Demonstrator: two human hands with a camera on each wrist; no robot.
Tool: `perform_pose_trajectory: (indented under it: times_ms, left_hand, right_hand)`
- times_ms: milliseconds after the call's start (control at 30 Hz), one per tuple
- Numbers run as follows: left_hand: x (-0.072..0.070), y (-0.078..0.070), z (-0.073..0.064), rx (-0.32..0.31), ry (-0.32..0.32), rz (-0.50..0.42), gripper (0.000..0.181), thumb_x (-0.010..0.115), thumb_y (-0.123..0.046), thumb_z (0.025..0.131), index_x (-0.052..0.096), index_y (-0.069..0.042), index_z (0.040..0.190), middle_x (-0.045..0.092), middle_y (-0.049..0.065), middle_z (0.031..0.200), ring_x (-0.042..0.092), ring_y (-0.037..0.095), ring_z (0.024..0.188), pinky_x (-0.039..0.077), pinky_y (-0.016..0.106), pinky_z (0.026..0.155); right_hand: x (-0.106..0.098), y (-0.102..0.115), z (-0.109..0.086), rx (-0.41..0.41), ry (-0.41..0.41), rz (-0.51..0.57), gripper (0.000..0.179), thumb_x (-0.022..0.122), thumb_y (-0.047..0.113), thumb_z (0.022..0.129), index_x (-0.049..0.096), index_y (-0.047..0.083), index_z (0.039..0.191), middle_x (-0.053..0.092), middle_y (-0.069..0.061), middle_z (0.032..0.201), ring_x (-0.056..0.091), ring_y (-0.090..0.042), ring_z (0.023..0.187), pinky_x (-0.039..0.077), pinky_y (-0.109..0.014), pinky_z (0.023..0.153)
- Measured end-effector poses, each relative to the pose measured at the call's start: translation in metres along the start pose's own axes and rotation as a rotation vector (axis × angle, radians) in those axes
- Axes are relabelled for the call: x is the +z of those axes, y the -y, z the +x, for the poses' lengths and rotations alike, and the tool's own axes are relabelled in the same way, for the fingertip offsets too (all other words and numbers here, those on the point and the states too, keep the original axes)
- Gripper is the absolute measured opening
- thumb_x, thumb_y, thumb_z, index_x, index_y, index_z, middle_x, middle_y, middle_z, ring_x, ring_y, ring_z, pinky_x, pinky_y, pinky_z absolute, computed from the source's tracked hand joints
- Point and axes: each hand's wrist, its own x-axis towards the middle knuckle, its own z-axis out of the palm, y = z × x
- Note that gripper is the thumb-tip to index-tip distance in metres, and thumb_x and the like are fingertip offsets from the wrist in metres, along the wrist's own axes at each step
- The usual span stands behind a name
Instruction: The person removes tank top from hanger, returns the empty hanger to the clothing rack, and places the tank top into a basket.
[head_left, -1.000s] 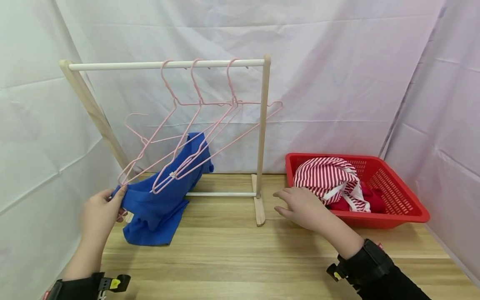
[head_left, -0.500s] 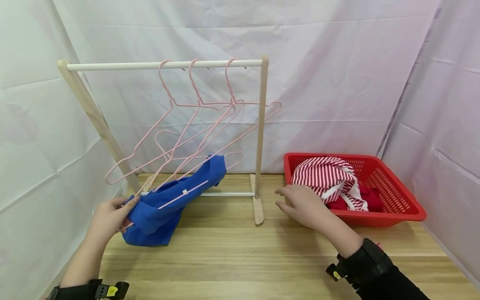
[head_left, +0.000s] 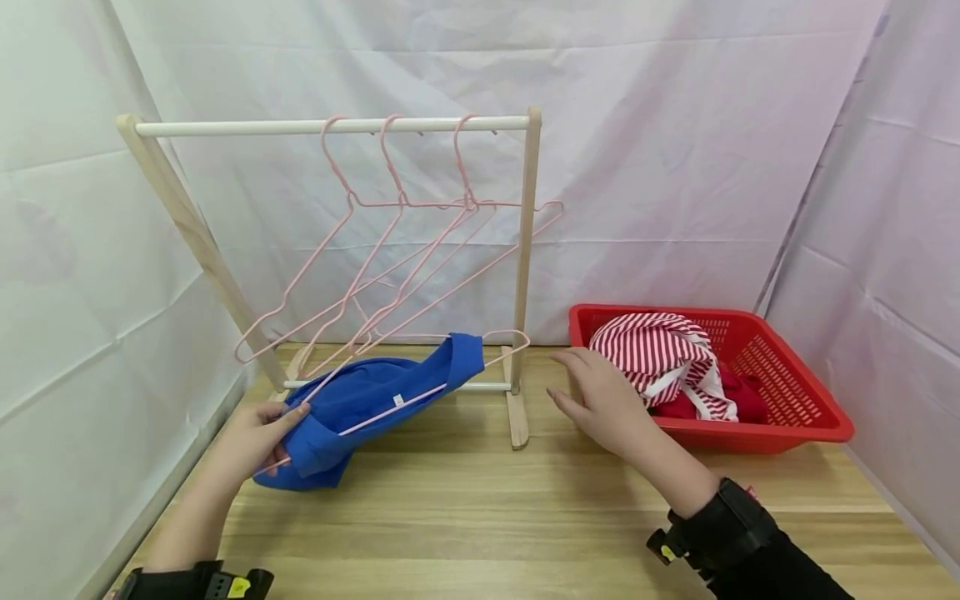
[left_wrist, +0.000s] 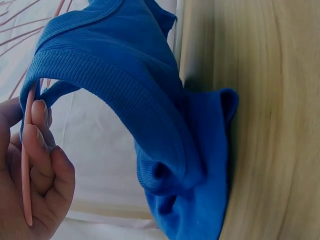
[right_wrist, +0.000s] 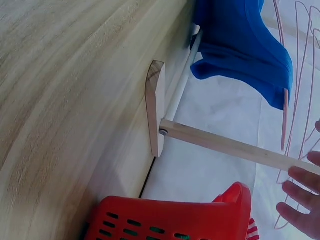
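Note:
A blue garment with ribbed edges drapes over a pink hanger, whose far end sticks out at the right. My left hand grips the hanger's near end together with the cloth. In the left wrist view the fingers curl round the pink wire beside the ribbed edge, and the garment's lower part hangs close over the table. My right hand hovers just left of the basket with relaxed fingers, holding nothing. The garment also shows in the right wrist view.
A rack with a white top bar and wooden legs carries several pink hangers. At the right stands a red basket with a striped cloth and dark red cloth. White curtains surround the table.
My left hand has moved slightly right and down, tilting the hanger with the blue garment lower and more to the right. My right hand has stayed almost in place.

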Motion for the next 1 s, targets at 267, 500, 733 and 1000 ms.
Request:
perform_pose_trajectory:
  times_ms: [267,500,733,1000]
  left_hand:
    - [0.016,0.0,0.003,0.048,0.031,0.016,0.045,0.06,-0.037,0.097,0.054,-0.003,0.068,0.053,0.007,0.048,0.051,0.019,0.036,0.047,0.034,0.039]
    - [0.029,-0.017,0.0,0.096,0.1,0.041,0.044,0.062,-0.039,0.096,0.05,-0.006,0.07,0.051,0.005,0.049,0.053,0.021,0.04,0.047,0.031,0.041]
    - [0.041,-0.032,-0.002,0.156,0.149,0.077,0.046,0.062,-0.043,0.094,0.046,-0.008,0.07,0.048,0.003,0.049,0.053,0.023,0.041,0.047,0.033,0.042]
    - [0.053,-0.042,-0.004,0.145,0.171,0.108,0.046,0.061,-0.045,0.095,0.046,-0.009,0.07,0.043,0.001,0.05,0.051,0.021,0.043,0.048,0.036,0.046]
  right_hand:
    - [0.007,0.007,0.002,-0.011,0.01,0.008,0.054,0.07,0.032,0.089,0.056,0.002,0.132,0.055,-0.016,0.13,0.051,-0.033,0.12,0.04,-0.051,0.101]
    - [0.011,0.011,-0.002,-0.016,0.037,-0.009,0.049,0.071,0.033,0.089,0.06,0.004,0.126,0.062,-0.013,0.123,0.056,-0.031,0.113,0.045,-0.049,0.096]
    - [0.01,0.016,-0.009,0.108,0.164,0.058,0.035,0.07,0.03,0.091,0.067,0.009,0.119,0.068,-0.007,0.112,0.063,-0.023,0.099,0.053,-0.043,0.085]
    - [0.011,0.018,-0.02,0.162,0.221,0.069,0.02,0.072,0.017,0.09,0.069,0.009,0.107,0.067,-0.002,0.097,0.062,-0.016,0.086,0.054,-0.038,0.08]
